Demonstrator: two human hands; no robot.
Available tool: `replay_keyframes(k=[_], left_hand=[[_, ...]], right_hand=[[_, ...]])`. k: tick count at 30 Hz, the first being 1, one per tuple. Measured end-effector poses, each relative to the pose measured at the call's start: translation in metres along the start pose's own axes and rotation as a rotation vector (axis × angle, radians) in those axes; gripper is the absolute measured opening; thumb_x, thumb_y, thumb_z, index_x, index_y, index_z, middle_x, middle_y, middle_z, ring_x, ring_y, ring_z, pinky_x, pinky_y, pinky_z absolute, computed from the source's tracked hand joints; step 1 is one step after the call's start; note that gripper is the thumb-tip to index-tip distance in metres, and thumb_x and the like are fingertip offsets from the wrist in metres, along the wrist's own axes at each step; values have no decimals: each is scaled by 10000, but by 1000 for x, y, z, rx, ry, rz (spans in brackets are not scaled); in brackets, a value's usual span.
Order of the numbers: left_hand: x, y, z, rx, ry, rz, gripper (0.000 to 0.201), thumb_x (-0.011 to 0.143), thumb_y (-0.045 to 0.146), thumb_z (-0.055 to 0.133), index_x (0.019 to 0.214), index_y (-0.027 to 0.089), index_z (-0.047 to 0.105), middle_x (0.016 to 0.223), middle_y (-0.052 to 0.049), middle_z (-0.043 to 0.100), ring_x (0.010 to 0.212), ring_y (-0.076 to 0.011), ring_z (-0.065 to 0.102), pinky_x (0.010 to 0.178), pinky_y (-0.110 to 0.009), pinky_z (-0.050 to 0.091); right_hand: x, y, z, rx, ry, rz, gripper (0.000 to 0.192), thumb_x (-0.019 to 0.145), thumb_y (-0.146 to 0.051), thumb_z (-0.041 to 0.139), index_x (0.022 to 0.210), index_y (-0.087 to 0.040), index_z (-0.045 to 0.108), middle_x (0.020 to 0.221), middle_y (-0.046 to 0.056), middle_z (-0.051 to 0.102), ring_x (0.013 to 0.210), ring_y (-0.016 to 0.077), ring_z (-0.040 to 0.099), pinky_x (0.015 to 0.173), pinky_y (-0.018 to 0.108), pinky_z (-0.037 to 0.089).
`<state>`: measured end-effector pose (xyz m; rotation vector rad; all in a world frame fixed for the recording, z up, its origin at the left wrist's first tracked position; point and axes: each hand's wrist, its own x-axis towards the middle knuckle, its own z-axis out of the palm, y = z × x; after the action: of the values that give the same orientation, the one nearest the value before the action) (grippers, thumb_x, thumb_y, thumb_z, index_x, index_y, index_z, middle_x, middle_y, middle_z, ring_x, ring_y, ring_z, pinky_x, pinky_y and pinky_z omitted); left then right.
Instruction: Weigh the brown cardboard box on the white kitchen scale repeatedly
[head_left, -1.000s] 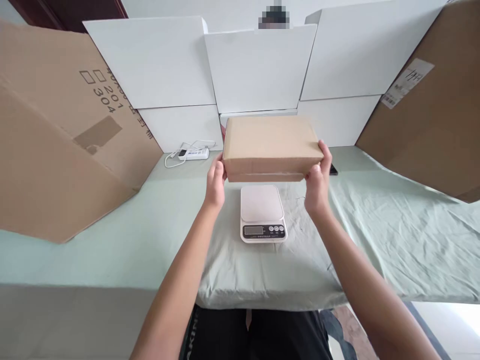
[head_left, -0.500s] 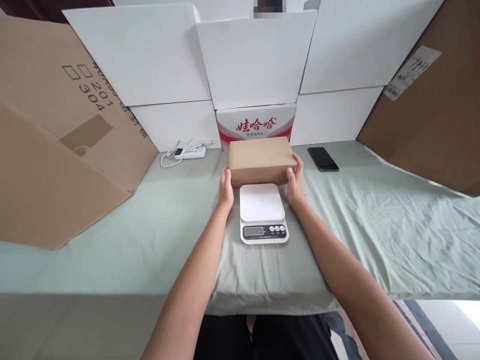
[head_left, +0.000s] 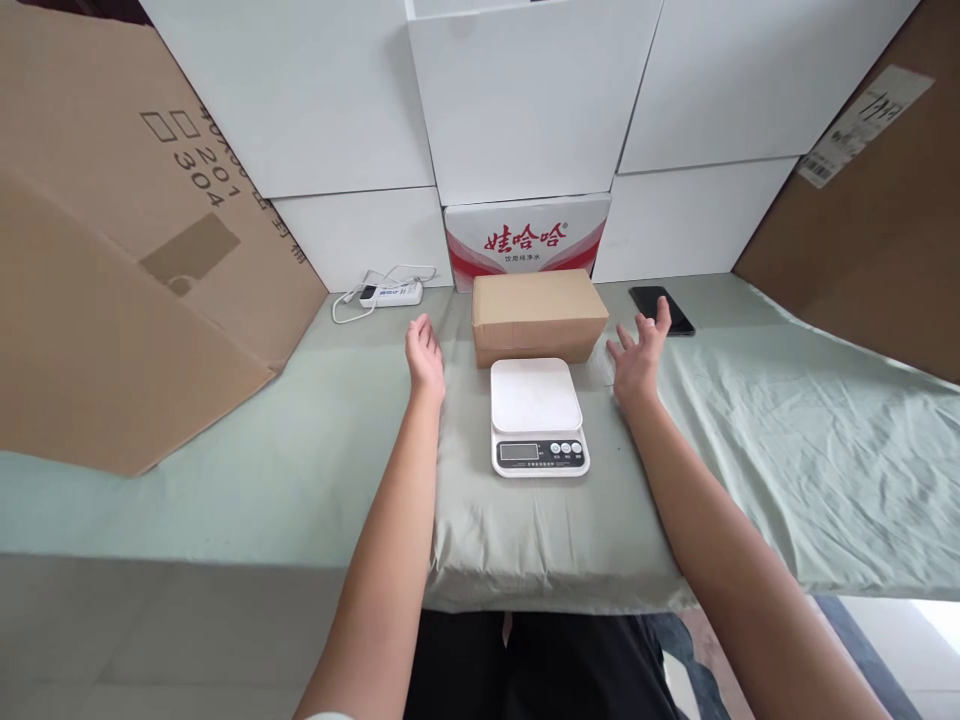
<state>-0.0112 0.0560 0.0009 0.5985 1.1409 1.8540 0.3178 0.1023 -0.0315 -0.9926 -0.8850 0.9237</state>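
Right now my left hand and right hand both hover open and empty, one on each side of a small brown cardboard box resting on the green cloth just behind a white kitchen scale. Taped shut with stiff flat walls, the box looks light; I judge its two short ends the best places to grip.

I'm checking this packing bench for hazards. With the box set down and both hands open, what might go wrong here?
1. The cardboard box sits right behind the scale; nudging it forward could knock the platform.
2. The right hand hovers close to the phone and might sweep it along the cloth.
3. The left hand is nearer the power strip, whose cord might snag.
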Motion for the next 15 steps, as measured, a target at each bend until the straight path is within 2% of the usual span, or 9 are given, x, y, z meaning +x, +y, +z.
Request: replay_keyframes(k=[4, 9, 15], left_hand=[[-5, -3, 4, 41, -23, -19, 633, 1148, 516, 350, 1666, 246, 593, 1895, -77, 412, 1784, -196, 333, 1434, -345, 294], [-4, -19, 8, 119, -140, -73, 612, 1133, 517, 425, 1632, 227, 627, 1853, -102, 484, 1758, -233, 401, 1437, -375, 313], [-2, -42, 11, 202, -285, 0, 607, 1087, 587, 561, 1574, 243, 677, 1808, -83, 558, 1756, -283, 415, 1453, -422, 311]], right_hand=[[-5, -2, 3, -8, -52, 20, 916, 844, -866, 584, 1677, -560, 355, 1832, 41, 414, 1673, 368, 526, 1316, 663, 449], [-11, 4, 12, -31, -189, 13, 916, 841, -829, 650, 1674, -541, 404, 1745, 18, 555, 1598, 331, 608, 1263, 576, 541], [-19, 5, 19, -25, -237, -4, 918, 872, -830, 643, 1696, -508, 396, 1750, -9, 578, 1565, 305, 627, 1237, 537, 568]])
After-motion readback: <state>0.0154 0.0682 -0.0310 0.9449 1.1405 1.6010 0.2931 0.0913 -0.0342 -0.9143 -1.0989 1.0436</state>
